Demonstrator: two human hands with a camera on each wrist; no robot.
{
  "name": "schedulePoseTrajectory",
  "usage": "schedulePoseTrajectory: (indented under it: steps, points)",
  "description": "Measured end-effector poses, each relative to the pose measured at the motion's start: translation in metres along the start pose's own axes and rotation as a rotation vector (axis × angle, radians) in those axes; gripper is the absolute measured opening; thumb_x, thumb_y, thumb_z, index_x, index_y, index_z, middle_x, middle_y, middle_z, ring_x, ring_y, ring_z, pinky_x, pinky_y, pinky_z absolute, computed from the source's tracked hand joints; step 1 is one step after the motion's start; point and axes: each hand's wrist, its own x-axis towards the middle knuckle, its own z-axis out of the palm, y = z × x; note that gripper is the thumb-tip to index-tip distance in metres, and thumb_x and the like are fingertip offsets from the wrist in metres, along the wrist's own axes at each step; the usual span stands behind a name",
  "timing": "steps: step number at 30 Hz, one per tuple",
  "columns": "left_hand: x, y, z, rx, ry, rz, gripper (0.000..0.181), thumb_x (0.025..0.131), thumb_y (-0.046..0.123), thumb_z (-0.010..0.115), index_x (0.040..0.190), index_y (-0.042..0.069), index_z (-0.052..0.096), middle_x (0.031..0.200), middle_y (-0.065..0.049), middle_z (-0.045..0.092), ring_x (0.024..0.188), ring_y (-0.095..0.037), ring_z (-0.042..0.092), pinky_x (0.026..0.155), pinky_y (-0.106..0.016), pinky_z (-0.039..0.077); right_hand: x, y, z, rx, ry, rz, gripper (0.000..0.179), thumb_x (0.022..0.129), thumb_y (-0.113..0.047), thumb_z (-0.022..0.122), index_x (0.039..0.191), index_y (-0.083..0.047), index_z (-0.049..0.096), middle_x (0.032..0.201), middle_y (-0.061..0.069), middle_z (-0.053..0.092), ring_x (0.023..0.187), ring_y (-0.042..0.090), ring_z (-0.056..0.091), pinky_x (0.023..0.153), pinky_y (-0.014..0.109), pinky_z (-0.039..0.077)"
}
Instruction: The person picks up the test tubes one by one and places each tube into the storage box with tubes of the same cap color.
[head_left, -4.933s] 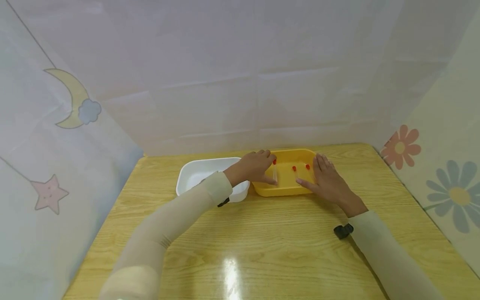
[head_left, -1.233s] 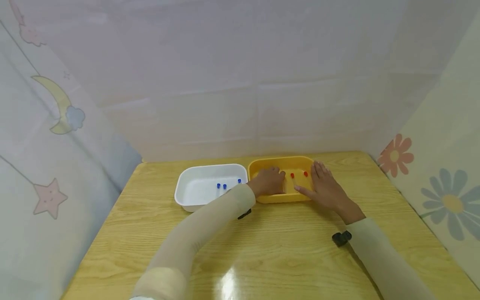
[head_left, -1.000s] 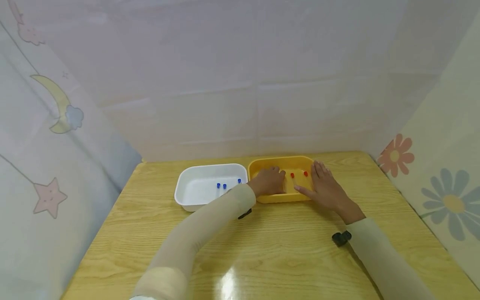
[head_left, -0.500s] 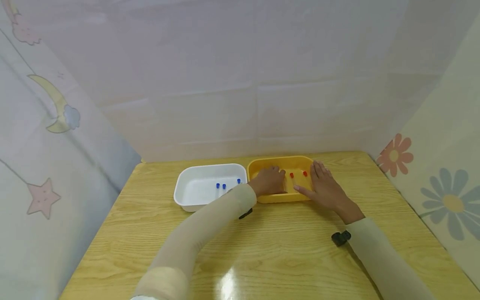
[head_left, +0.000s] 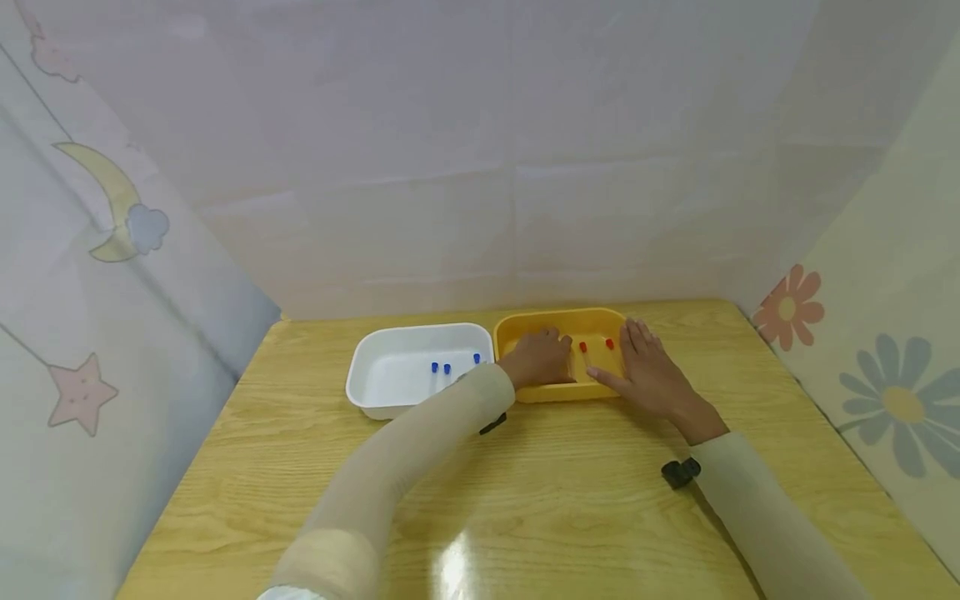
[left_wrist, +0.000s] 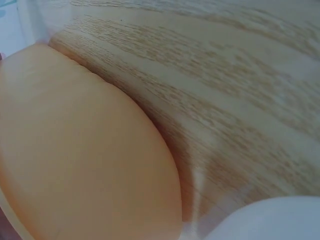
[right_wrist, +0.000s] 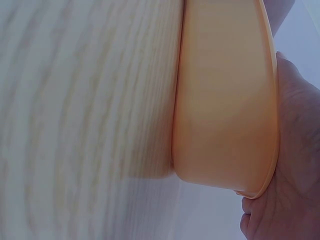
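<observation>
In the head view, my left hand [head_left: 538, 358] reaches down inside the left half of the yellow tray [head_left: 562, 393]. Its fingertips point to the tray's floor, and whatever lies beneath the palm is hidden. To the right of that hand, two red caps [head_left: 582, 347] show on thin clear tubes in the tray. My right hand [head_left: 651, 375] rests on the tray's right end, fingers straight along the rim and thumb reaching over the inside. The right wrist view shows the palm [right_wrist: 300, 150] against the rim of the yellow tray [right_wrist: 227, 100].
A white tray [head_left: 386, 379] stands directly left of the yellow one; several blue-capped tubes [head_left: 447, 368] lie in it, partly behind my left sleeve [head_left: 420, 450]. Both trays sit toward the back of the wooden table [head_left: 570, 500], before a pale cloth backdrop [head_left: 375, 250].
Since the oldest frame, my left hand has sunk deeper into the yellow tray and a third red cap has gone from sight. Blue caps have come into view. The right hand stays put.
</observation>
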Motion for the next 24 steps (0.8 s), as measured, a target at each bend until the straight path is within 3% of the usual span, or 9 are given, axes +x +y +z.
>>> schedulePoseTrajectory:
  steps: [13,24]
  points:
    - [-0.0025,0.0015,-0.0023,-0.009,-0.011,-0.011,0.078,0.091,0.07,0.058,0.144,0.013,0.053,0.132,-0.007,0.056,0.109,-0.019,0.056,0.091,-0.036,0.054,-0.0006,-0.0037,-0.0022,0.009,-0.011,0.011,0.108,0.099,-0.068,0.046,0.156,0.015,0.008,0.165,0.03,-0.006,0.152,0.047,-0.006,0.12,0.063,0.004]
    - [0.0018,-0.0003,0.005,0.048,-0.011,-0.013,0.078,0.092,0.071,0.055,0.146,0.015,0.052,0.135,-0.007,0.055,0.113,-0.02,0.057,0.088,-0.035,0.056,0.0008,-0.0041,-0.0022,0.007,-0.022,0.006,0.107,0.099,-0.067,0.045,0.156,0.015,0.006,0.165,0.028,-0.009,0.153,0.044,-0.009,0.12,0.062,0.003]
